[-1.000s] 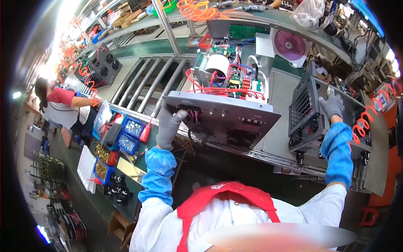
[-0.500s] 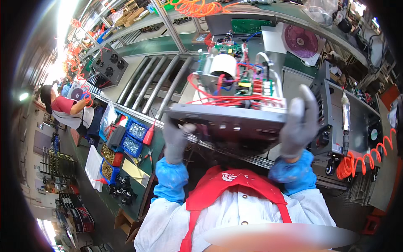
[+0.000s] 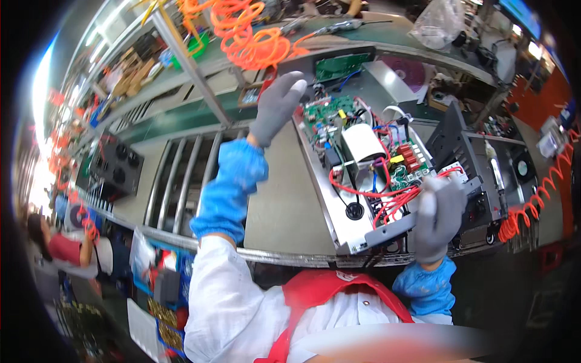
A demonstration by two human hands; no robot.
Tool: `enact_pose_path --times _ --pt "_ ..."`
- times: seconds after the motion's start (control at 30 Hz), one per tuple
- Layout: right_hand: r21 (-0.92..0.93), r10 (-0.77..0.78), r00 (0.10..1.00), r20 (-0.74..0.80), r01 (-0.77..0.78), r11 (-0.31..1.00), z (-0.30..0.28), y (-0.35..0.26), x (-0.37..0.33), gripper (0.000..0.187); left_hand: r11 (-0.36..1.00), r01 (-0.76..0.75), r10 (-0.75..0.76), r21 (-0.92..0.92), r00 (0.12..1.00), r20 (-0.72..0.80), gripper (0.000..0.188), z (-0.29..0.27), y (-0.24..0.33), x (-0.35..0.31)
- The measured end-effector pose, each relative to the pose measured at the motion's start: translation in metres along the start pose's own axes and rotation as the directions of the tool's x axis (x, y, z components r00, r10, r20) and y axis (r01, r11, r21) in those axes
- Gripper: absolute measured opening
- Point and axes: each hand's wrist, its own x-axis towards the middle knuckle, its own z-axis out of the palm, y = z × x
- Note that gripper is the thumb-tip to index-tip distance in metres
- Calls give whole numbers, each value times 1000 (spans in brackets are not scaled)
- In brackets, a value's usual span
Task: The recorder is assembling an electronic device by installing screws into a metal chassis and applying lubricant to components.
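1. Electronics chassis (image 3: 357, 228) sits on the bench top (image 3: 278, 209), right of the steel rollers (image 3: 172, 181), its white cylinder (image 3: 363, 143) and red wires (image 3: 396, 196) exposed.
2. I see the left hand (image 3: 278, 109) open, fingers extended, near the chassis's far left corner.
3. The right hand (image 3: 440, 215) is at its near right edge; I cannot tell whether it grips.
4. Just right, I see a dark casing (image 3: 451, 142).

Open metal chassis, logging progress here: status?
Left grey-gloved hand: far-left corner. Right grey-gloved hand: near-right corner; contacts unclear. Open metal chassis: wiring exposed. Dark metal housing alongside.
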Motion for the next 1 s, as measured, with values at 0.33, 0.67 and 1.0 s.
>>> enact_pose_path --times 0.33,0.67,1.0 --pt "9 -45 988 148 44 999 14 -82 -16 36 673 55 -238 738 960 146 42 10 -119 130" --pt "121 -78 983 165 58 991 -17 -61 -43 37 596 209 -230 775 970 -85 33 -51 -110 49" --pt "382 494 869 -43 -443 811 -43 18 -211 50 369 335 -61 867 940 -337 35 -149 -6 -133"
